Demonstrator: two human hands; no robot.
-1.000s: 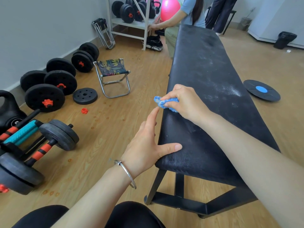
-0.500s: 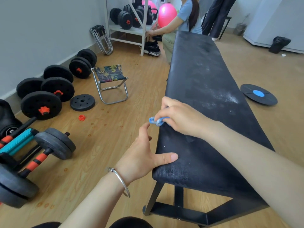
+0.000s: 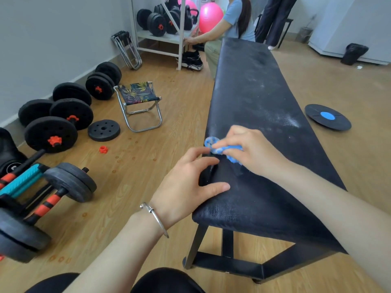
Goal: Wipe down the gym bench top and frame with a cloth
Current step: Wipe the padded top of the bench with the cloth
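Views: one, head-worn, wide-angle.
Position: above the near end of the surface (image 3: 254, 98), directly over the wearer's knees (image 3: 165, 280).
Facing: forward and down, along the length of the surface toward the far shelf rack (image 3: 160, 38).
Nearness: close; both forearms enter from the bottom edge, and the left hand (image 3: 186, 187) and the right hand (image 3: 251, 151) with the cloth (image 3: 220, 148) fall mid-frame.
Spread: dumbbells (image 3: 50, 134) on the floor (image 3: 169, 127) at left, balance board (image 3: 328, 117) at right.

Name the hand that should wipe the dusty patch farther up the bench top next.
Right: the right hand grips the blue cloth on the bench top; the left hand grips its edge.
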